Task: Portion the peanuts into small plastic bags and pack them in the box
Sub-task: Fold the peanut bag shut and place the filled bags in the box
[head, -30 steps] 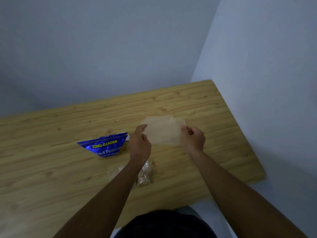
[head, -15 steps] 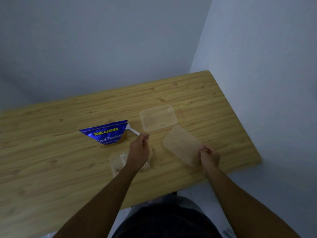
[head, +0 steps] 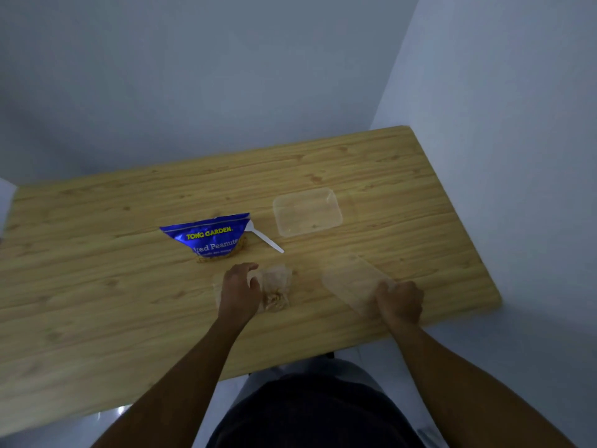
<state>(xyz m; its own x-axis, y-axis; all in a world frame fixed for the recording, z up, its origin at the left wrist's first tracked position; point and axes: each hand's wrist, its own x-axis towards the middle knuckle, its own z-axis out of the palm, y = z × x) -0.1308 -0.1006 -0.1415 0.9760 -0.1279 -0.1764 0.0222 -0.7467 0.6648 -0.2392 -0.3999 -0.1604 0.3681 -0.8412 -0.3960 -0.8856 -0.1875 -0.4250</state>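
Note:
A blue peanut packet lies on the wooden table, with a white plastic spoon beside it. The clear plastic box stands open further back. Its clear lid lies flat near the front right, and my right hand grips the lid's near end with curled fingers. My left hand pinches a small clear bag with peanuts at the table's middle front. More clear bags lie partly hidden under that hand.
The table ends at a wall on the right and another at the back. Its front edge runs just below my forearms. Bare wood spreads across the left half.
The box was held up in both hands; the lid came off. My right hand set the lid down at front right, and my left hand dropped to the small peanut bag.

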